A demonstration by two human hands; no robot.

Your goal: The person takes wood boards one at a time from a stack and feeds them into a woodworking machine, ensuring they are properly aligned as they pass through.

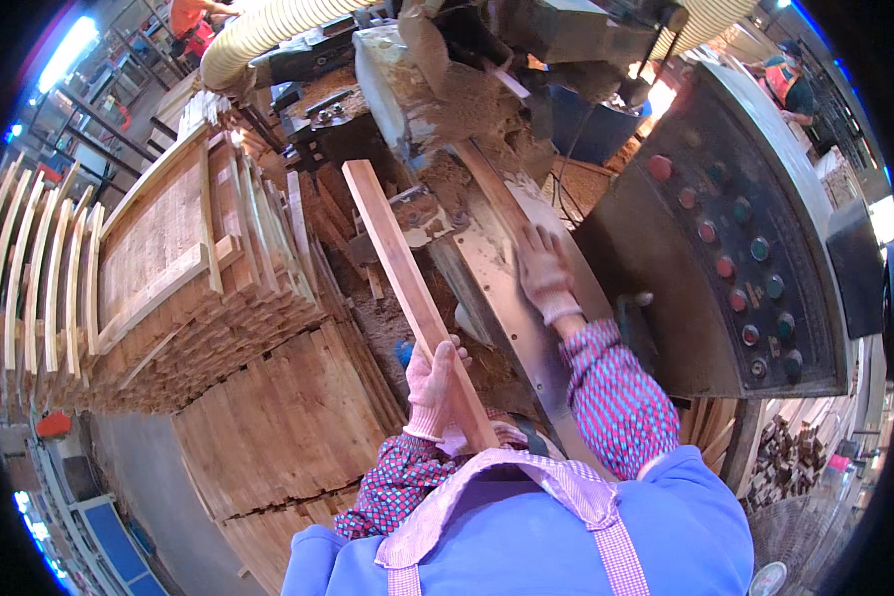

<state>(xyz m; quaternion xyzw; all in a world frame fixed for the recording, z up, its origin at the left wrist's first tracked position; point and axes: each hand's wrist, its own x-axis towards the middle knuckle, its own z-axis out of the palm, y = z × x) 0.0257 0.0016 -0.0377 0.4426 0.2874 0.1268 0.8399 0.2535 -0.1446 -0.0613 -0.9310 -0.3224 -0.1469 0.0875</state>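
A long, square-edged wooden strip (395, 263) slants up and away from my body. My left hand (435, 389), in a pale pink knitted glove, is closed around its lower part, left of the machine's metal bed (526, 343). On that bed lies a second wooden strip (489, 187), its far end running in under the sawdust-covered machine head (487, 109). My right hand (546, 273), gloved too, rests flat with fingers stretched forward over the near end of this second strip. What the strip meets under the head is hidden.
Stacked wooden strips (209, 298) stand on the left. At right is a dark control panel (735, 248) with red and green buttons. A ribbed hose (278, 30) crosses the top. Two other people, one in orange (191, 18) and one at far right (797, 94), are farther off.
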